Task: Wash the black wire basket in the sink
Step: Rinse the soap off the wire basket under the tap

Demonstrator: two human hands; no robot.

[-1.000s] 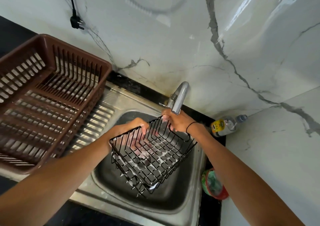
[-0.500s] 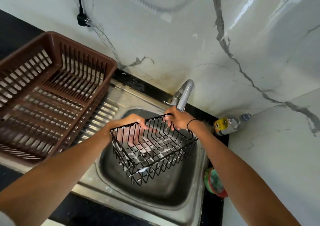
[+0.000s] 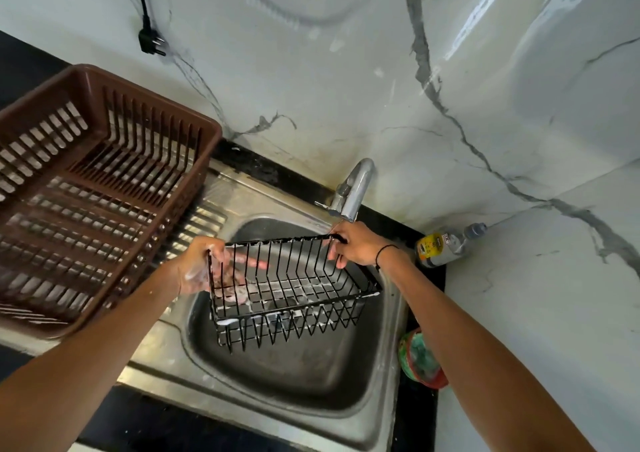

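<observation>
Clearly soapy, the left hand [image 3: 199, 271] and right hand [image 3: 356, 248] each curl round an end rim of the black wire basket [image 3: 289, 287] above the sink [image 3: 384, 365], where slick wire could slip loose.

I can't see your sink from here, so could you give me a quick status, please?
Left hand soapy, gripping wire basket end. Right hand gripping far rim under tap. Basket held over sink, suds on it. Nothing blocking.
</observation>
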